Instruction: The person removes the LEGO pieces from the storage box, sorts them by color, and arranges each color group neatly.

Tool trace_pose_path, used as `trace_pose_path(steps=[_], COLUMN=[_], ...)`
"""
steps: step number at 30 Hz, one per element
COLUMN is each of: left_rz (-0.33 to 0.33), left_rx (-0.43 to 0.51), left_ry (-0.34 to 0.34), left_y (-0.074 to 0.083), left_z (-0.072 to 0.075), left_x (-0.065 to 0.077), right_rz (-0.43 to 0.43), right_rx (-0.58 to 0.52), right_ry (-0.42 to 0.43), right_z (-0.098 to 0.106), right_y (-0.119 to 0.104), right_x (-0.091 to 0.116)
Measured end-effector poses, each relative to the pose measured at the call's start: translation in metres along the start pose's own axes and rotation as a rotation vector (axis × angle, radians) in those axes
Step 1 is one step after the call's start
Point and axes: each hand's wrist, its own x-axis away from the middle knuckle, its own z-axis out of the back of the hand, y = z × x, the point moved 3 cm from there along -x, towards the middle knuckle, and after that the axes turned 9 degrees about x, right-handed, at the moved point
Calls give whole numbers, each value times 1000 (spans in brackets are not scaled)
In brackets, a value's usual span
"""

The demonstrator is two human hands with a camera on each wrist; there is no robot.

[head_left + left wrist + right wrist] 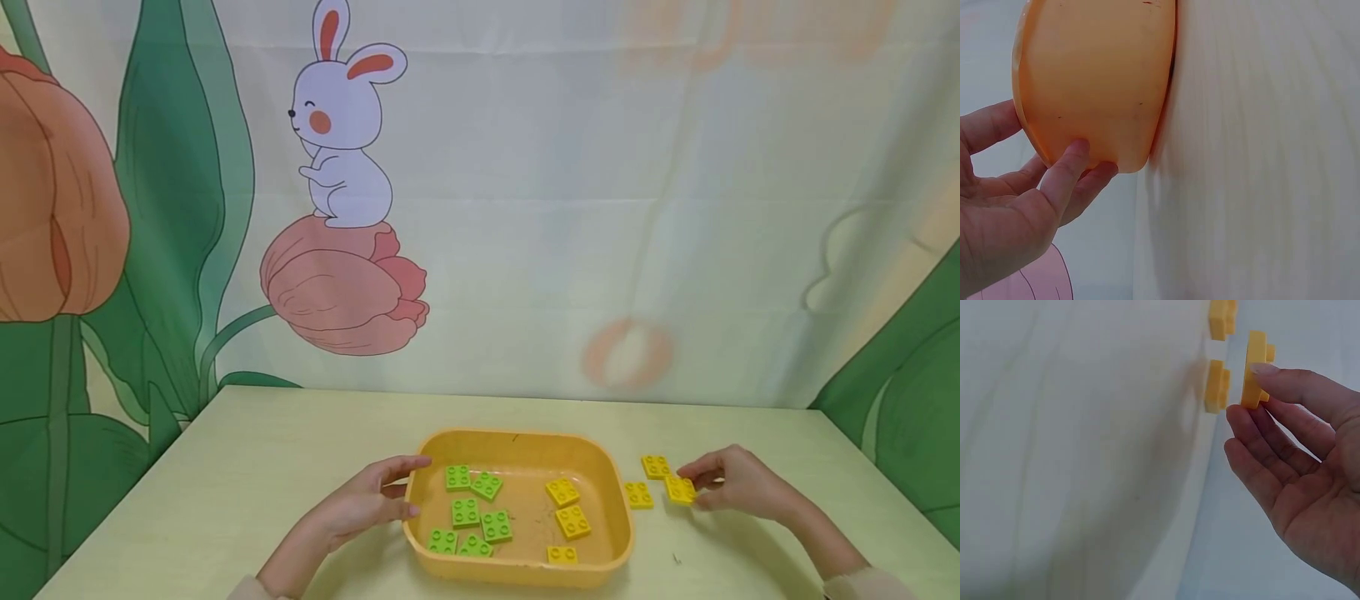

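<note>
My right hand (738,483) pinches a yellow toy brick (680,490) between thumb and fingers, holding it just above the table right of the tray. The wrist view shows this brick (1254,370) edge-on, its studs facing right. Two more yellow bricks, one farther back (656,467) and one by the rim (639,495), lie close to it on the table. At the left end of the yellow-orange tray (517,571), my left hand (367,504) grips the rim and side wall. Its thumb presses the outer wall (1094,81) in the left wrist view.
Inside the tray, several green bricks (465,512) lie on the left and three yellow bricks (573,522) on the right. The pale table (300,442) ends at a printed curtain (525,250) with a rabbit and tulips. A small dark mark (677,559) shows on the tabletop.
</note>
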Motion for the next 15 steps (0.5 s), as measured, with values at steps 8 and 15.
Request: trace_pose_path(steps=[8, 15], left_rz=[5, 4], left_rx=[0, 0], left_ry=[5, 3], left_y=[-1, -1], left_z=[0, 0], left_x=[-1, 0], right_rz=[-13, 14], right_rx=[28, 70], right_ry=[-31, -26], right_z=[-10, -12], right_y=[12, 9], right_x=[-8, -11])
